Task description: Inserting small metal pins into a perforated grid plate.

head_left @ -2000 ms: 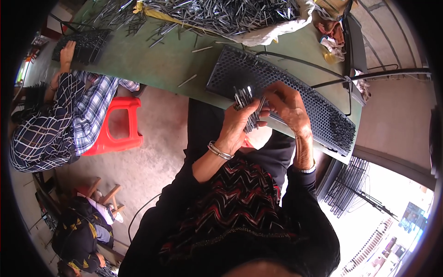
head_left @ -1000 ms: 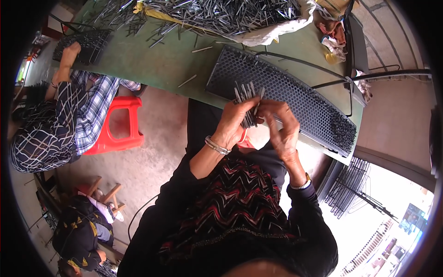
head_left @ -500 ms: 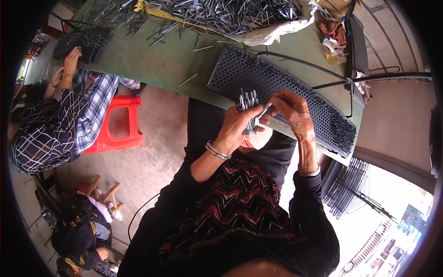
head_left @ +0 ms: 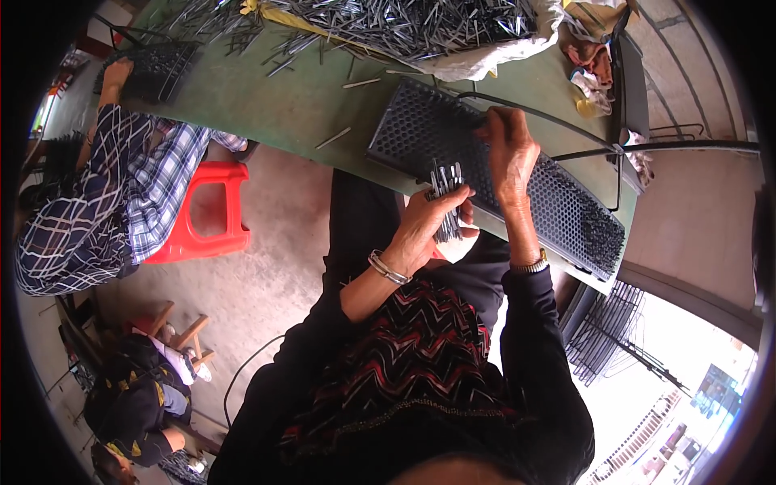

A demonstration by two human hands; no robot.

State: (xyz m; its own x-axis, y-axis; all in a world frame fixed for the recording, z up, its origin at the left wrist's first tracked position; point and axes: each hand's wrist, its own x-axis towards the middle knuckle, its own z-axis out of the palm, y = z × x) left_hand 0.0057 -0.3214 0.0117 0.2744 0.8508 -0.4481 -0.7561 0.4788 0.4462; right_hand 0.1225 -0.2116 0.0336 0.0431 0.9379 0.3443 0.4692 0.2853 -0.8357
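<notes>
My left hand [head_left: 422, 222] is closed round a bundle of thin metal strips [head_left: 447, 194], which stand up out of the fist in front of my lap. Over the far part of a long black perforated tray [head_left: 428, 121] is my right hand [head_left: 511, 145], its fingertips pinched and pointing down at the holes. Whatever the right fingers hold is hidden or too small to make out. The tray lies slantwise at the table's near edge. Many dark pieces stand packed in the holes at its right end.
A heap of loose metal strips [head_left: 420, 28] fills a white sack [head_left: 517, 52] on the green table [head_left: 267, 105]. Black bent rods [head_left: 582, 151] cross above the tray. At left, a co-worker in checked clothes [head_left: 81, 218] sits by a red stool [head_left: 212, 212]. Another person [head_left: 137, 404] sits lower left.
My right hand has moved away from the bundle, outward over the tray. The left hand keeps the strips nearly in place. The co-worker's arm has shifted at the far left.
</notes>
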